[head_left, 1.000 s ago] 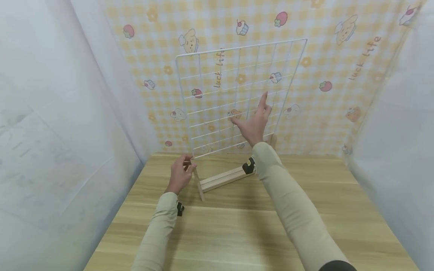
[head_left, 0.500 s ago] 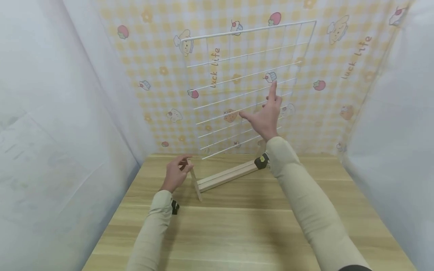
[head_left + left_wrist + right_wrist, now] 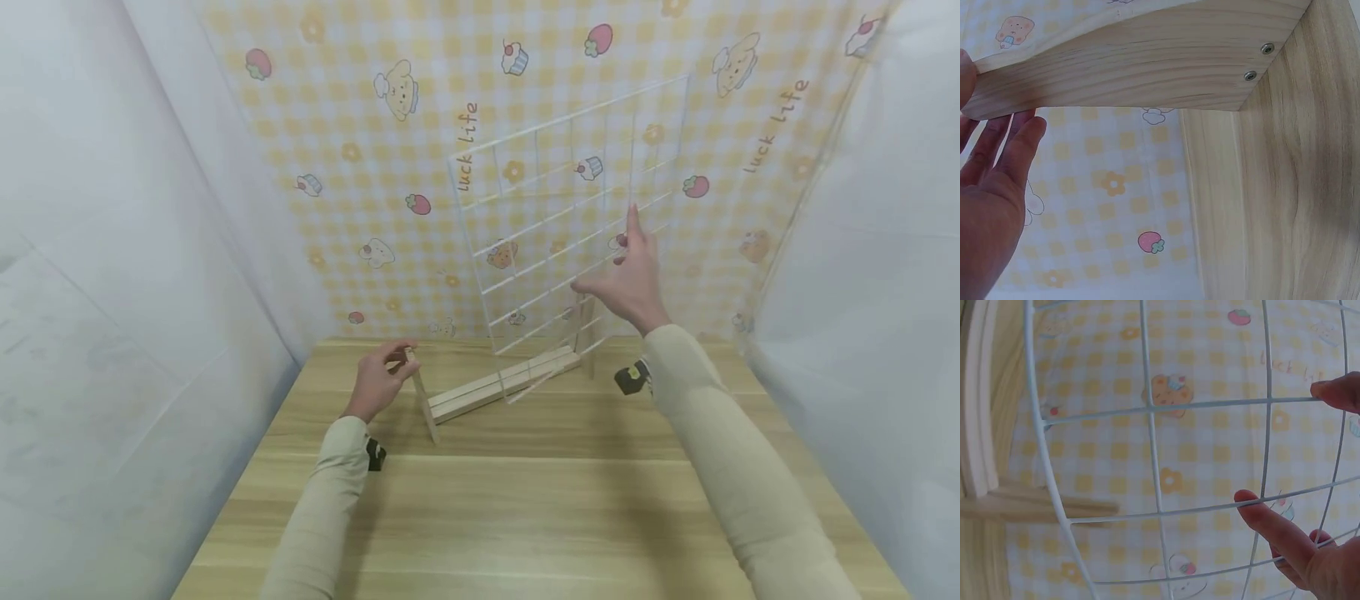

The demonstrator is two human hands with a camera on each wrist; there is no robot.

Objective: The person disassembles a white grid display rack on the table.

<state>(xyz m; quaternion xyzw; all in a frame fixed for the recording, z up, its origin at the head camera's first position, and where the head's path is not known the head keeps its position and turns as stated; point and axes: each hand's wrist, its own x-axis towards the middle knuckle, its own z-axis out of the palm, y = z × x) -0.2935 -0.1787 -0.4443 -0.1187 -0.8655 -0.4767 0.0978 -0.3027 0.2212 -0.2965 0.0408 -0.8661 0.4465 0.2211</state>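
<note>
A low wooden stand, made of base slats [image 3: 465, 397] between two upright end boards, stands at the back of the table. My left hand [image 3: 377, 379] pinches the top of its left end board [image 3: 1147, 69], fingers on one face and thumb on the other. With my right hand [image 3: 633, 279] I hold a white wire grid panel [image 3: 536, 128] raised and tilted above the stand. Thumb and fingers grip its wires near the right side in the right wrist view. The grid's lower edge overlaps the slats in the head view. Two screws [image 3: 1259, 61] show low on the end board.
A yellow checked cloth [image 3: 337, 208] with cartoon prints hangs behind the table [image 3: 495, 517]. White sheets [image 3: 150, 250] hang along both sides. Black wrist cameras [image 3: 632, 377] are worn under both forearms.
The right hand has carried the grid panel to the right, tilting it and bringing its lower edge down over the slats. The left hand has stayed at the left end board.
</note>
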